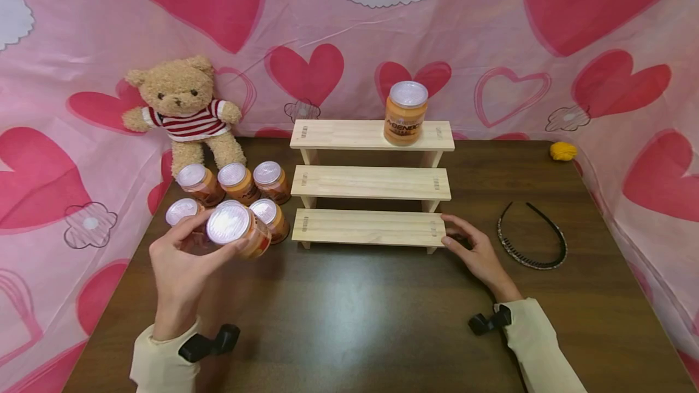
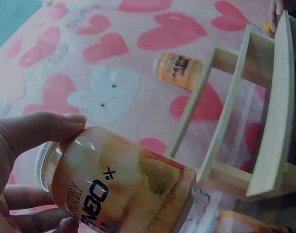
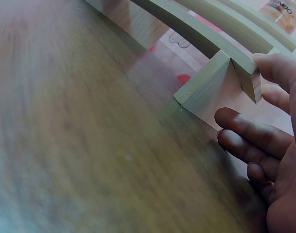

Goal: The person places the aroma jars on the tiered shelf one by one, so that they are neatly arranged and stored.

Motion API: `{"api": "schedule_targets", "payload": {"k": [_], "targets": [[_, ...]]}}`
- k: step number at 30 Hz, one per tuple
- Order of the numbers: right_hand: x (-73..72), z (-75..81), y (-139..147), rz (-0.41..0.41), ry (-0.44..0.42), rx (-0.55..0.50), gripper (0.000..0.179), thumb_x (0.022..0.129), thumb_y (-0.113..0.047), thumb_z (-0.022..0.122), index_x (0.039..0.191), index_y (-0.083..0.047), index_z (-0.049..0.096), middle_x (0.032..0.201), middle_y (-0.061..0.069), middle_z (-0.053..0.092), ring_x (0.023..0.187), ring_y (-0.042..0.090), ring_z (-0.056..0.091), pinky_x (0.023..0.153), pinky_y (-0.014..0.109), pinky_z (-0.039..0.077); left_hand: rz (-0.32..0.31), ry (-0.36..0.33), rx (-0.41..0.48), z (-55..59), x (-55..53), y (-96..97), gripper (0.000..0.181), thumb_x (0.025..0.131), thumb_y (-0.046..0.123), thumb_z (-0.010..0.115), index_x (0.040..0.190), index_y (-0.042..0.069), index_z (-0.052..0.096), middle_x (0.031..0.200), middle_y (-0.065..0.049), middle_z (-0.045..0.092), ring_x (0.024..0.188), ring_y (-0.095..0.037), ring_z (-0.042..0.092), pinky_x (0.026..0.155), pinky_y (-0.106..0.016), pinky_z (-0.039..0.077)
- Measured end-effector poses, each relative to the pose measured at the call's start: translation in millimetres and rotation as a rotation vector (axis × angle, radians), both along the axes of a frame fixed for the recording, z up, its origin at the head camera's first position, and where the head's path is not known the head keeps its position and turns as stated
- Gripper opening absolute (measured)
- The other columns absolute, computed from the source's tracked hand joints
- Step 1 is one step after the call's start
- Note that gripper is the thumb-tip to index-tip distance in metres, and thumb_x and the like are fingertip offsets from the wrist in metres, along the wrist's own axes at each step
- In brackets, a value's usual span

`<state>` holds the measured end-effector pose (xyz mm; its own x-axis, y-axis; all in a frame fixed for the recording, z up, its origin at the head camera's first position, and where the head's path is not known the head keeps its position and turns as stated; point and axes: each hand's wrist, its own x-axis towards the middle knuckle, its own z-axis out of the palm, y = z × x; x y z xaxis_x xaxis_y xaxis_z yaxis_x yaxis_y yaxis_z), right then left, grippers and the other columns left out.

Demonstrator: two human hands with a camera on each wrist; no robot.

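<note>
My left hand [image 1: 182,259] grips an orange can [image 1: 229,223] with a silver lid, the thumb on one side and fingers on the other. Tilted and raised, the can is above the front of a group of similar cans [image 1: 237,184] on the table. In the left wrist view, dark lettering shows on the held can [image 2: 128,179]. My right hand [image 1: 476,251] pinches the right end of the lowest step of a three-tier wooden shelf [image 1: 368,227]. Its other fingers are loosely bent below the step in the right wrist view. Another orange can [image 1: 406,114] stands upright on the top step, right of centre.
Behind the grouped cans sits a teddy bear [image 1: 185,105] in a striped sweater. A black headband [image 1: 532,265] lies right of the shelf, and a small yellow object [image 1: 563,151] is at the far right corner of the dark wooden table [image 1: 349,320]. A pink heart-patterned cloth [image 1: 349,35] hangs behind.
</note>
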<state>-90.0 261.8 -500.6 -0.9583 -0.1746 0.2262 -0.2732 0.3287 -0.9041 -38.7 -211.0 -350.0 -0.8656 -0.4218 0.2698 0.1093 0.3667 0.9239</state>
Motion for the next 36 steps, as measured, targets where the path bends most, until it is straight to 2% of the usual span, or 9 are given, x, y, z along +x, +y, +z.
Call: {"api": "schedule_targets", "payload": {"k": [4, 9, 13, 16, 21, 25, 31, 36], "targets": [[0.0, -0.9, 0.8, -0.008, -0.004, 0.012, 0.046, 0.095, -0.001, 0.064, 0.14, -0.004, 0.056, 0.109, -0.024, 0.067, 0.1, -0.008, 0.062, 0.082, 0.012, 0.045, -0.029, 0.005, 0.001, 8.8, -7.3, 5.2, 0.057, 0.06, -0.006, 0.091, 0.114, 0.005, 0.075, 0.097, 0.013, 0.073, 0.08, -0.007, 0.065, 0.069, -0.012, 0.054], [0.7, -1.8, 0.5, -0.023, -0.028, 0.023, 0.045, 0.095, -0.004, 0.064, 0.14, -0.007, 0.056, 0.11, -0.027, 0.066, 0.1, -0.009, 0.062, 0.083, 0.011, 0.045, -0.069, 0.026, 0.032, 18.3, -18.3, 12.7, 0.056, 0.061, -0.008, 0.09, 0.113, 0.002, 0.075, 0.101, 0.007, 0.071, 0.084, -0.01, 0.063, 0.069, -0.011, 0.053], [0.5, -2.5, 0.1, -0.031, -0.027, 0.022, 0.045, 0.095, -0.004, 0.064, 0.139, -0.006, 0.057, 0.112, -0.019, 0.069, 0.1, -0.008, 0.062, 0.083, 0.011, 0.045, -0.085, 0.037, -0.052, 23.7, -26.4, 20.2, 0.054, 0.062, -0.004, 0.091, 0.113, 0.001, 0.075, 0.097, 0.018, 0.068, 0.084, -0.009, 0.06, 0.07, -0.012, 0.051], [0.6, -2.3, -0.1, -0.031, -0.028, 0.014, 0.044, 0.095, -0.003, 0.064, 0.138, -0.006, 0.057, 0.111, -0.018, 0.07, 0.1, -0.008, 0.062, 0.083, 0.011, 0.045, -0.106, 0.034, -0.079, 25.7, -32.5, 25.6, 0.054, 0.063, -0.001, 0.092, 0.114, 0.002, 0.075, 0.095, 0.022, 0.068, 0.084, -0.008, 0.059, 0.071, -0.011, 0.05], [1.5, -1.2, 0.5, -0.023, -0.022, 0.014, 0.045, 0.095, -0.002, 0.064, 0.139, -0.005, 0.057, 0.111, -0.018, 0.069, 0.1, -0.008, 0.062, 0.082, 0.012, 0.046, -0.151, 0.012, -0.021, 30.6, -43.2, 34.8, 0.051, 0.064, 0.004, 0.092, 0.112, 0.005, 0.076, 0.092, 0.015, 0.069, 0.077, -0.014, 0.053, 0.063, -0.019, 0.043], [1.6, 0.1, 0.7, -0.01, -0.007, 0.013, 0.045, 0.095, -0.002, 0.064, 0.139, -0.003, 0.056, 0.112, -0.018, 0.069, 0.1, -0.009, 0.062, 0.082, 0.012, 0.046, -0.183, 0.016, 0.055, 36.2, -51.9, 44.0, 0.049, 0.064, 0.003, 0.092, 0.11, 0.006, 0.076, 0.092, 0.01, 0.071, 0.077, -0.017, 0.054, 0.063, -0.022, 0.045], [1.5, 1.0, 0.7, -0.009, -0.004, 0.0, 0.046, 0.095, -0.001, 0.064, 0.139, -0.003, 0.056, 0.115, -0.023, 0.066, 0.101, -0.009, 0.063, 0.083, 0.011, 0.046, -0.235, 0.062, 0.046, 41.4, -67.5, 55.7, 0.047, 0.063, 0.008, 0.094, 0.107, 0.009, 0.077, 0.088, 0.008, 0.071, 0.072, -0.016, 0.053, 0.058, -0.021, 0.044], [1.3, 0.6, 0.4, -0.009, -0.017, -0.002, 0.046, 0.095, -0.002, 0.064, 0.14, -0.003, 0.055, 0.112, -0.021, 0.068, 0.101, -0.009, 0.062, 0.082, 0.011, 0.046, -0.269, 0.104, 0.03, 41.3, -80.9, 64.1, 0.046, 0.062, 0.009, 0.094, 0.105, 0.009, 0.078, 0.083, 0.01, 0.069, 0.069, -0.014, 0.052, 0.056, -0.021, 0.042]]}}
